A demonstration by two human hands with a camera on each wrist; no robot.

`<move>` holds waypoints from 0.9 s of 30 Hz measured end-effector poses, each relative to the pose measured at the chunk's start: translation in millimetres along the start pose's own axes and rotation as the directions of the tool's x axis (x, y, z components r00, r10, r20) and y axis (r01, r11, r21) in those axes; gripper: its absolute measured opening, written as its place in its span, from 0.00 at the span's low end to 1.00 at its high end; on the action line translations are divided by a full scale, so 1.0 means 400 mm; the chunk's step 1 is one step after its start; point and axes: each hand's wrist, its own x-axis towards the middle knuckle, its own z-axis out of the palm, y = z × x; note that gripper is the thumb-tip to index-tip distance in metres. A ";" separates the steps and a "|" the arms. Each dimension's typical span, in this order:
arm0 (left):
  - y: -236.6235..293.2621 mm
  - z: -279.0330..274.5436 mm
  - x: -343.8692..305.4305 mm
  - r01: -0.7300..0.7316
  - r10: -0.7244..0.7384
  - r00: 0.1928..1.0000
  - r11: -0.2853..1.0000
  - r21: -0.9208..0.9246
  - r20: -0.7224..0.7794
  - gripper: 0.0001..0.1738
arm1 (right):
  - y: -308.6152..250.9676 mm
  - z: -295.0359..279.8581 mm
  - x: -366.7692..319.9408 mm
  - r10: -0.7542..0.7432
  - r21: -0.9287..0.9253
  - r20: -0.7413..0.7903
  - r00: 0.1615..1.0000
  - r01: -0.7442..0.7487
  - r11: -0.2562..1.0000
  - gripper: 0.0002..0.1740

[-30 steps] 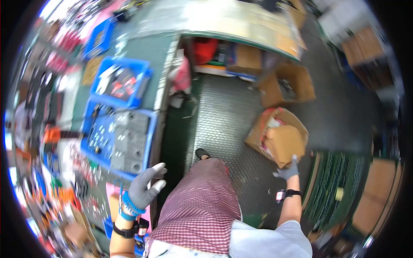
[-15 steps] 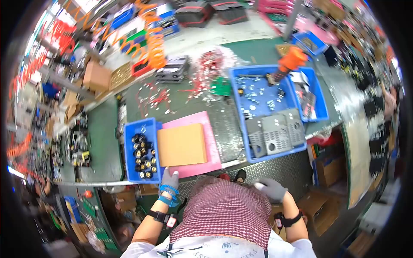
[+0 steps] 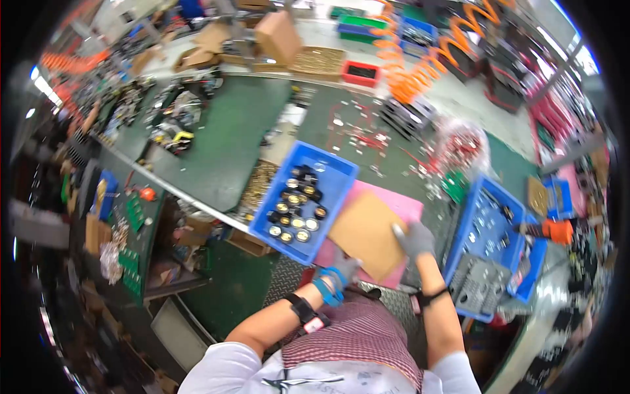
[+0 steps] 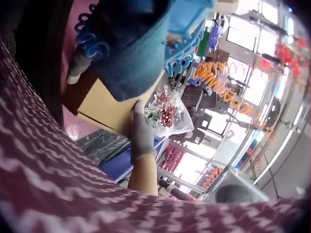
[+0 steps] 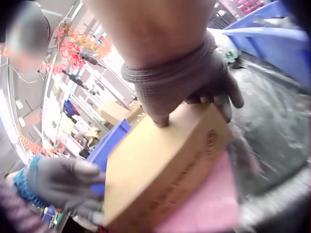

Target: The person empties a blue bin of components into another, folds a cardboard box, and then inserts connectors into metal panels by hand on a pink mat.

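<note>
A flat brown cardboard box [image 3: 367,233] lies turned at an angle over a pink sheet [image 3: 410,209] at the bench's front edge. My grey-gloved right hand [image 3: 417,240] grips its right side; in the right wrist view, the thumb is on top and the fingers reach over the far edge. Dark printing runs along the side of the box [image 5: 170,167]. At the opposite end, my gloved left hand [image 5: 68,182] has its fingers extended, their tips right at the box. In the left wrist view, a blue band covers most of that hand, and one fingertip [image 4: 75,73] shows.
Left of the box stands a blue tray [image 3: 344,172] of round black-and-gold parts. Another blue tray [image 3: 469,226], holding grey perforated plates, is to the right, with an orange-handled tool [image 3: 554,231] over it. Red wires [image 3: 367,139] and a plastic bag [image 3: 469,141] lie behind.
The view has swung from the floor cartons to the bench. My right hand has left the carton on the floor and now grips the box on the bench, which has turned from square to slanted.
</note>
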 end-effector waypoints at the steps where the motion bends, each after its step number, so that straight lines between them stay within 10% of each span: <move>1: -0.001 0.007 -0.016 -0.107 0.104 0.994 0.983 0.147 0.034 0.39 | 0.036 0.029 -0.062 -0.019 0.028 -0.043 0.999 0.020 0.999 0.33; 2: 0.003 0.010 -0.013 -0.106 0.083 0.992 0.962 0.252 0.100 0.50 | 0.066 0.041 -0.134 0.060 0.252 -0.026 0.998 -0.051 0.966 0.34; 3: -0.101 -0.033 0.092 -0.422 0.359 0.906 0.782 0.459 0.222 0.54 | 0.126 0.107 -0.185 0.010 0.490 -0.069 0.998 0.025 0.871 0.36; 4: -0.049 -0.010 0.029 -0.237 0.238 0.965 0.600 0.764 0.112 0.49 | 0.169 0.143 -0.236 0.053 0.595 0.117 0.992 -0.113 0.796 0.39; 8: -0.055 -0.017 0.031 -0.168 0.145 0.984 0.603 0.780 0.100 0.42 | 0.135 0.157 -0.377 0.273 0.791 0.475 0.837 -0.542 0.285 0.43; 10: -0.042 -0.015 0.000 -0.070 0.047 0.998 0.621 0.781 0.052 0.40 | 0.245 0.279 -0.352 -0.014 0.911 0.413 0.911 -0.413 0.013 0.41; 20: -0.051 -0.033 0.051 -0.190 0.017 0.972 0.649 0.736 0.236 0.40 | 0.321 0.226 -0.352 -0.197 0.894 0.436 0.878 -0.448 -0.021 0.31; 22: -0.073 -0.034 0.040 -0.250 0.050 0.958 0.634 0.732 0.284 0.39 | 0.347 0.258 -0.349 0.272 0.769 0.429 0.861 -0.507 0.390 0.30; 25: -0.092 -0.029 0.043 -0.395 0.191 0.907 0.692 0.604 0.375 0.41 | 0.382 0.289 -0.385 0.206 0.850 0.148 0.967 -0.231 0.473 0.29; 27: -0.040 -0.032 -0.048 -0.388 0.136 0.919 0.483 0.784 0.371 0.61 | 0.433 0.306 -0.395 0.114 0.924 0.085 0.990 -0.121 0.364 0.27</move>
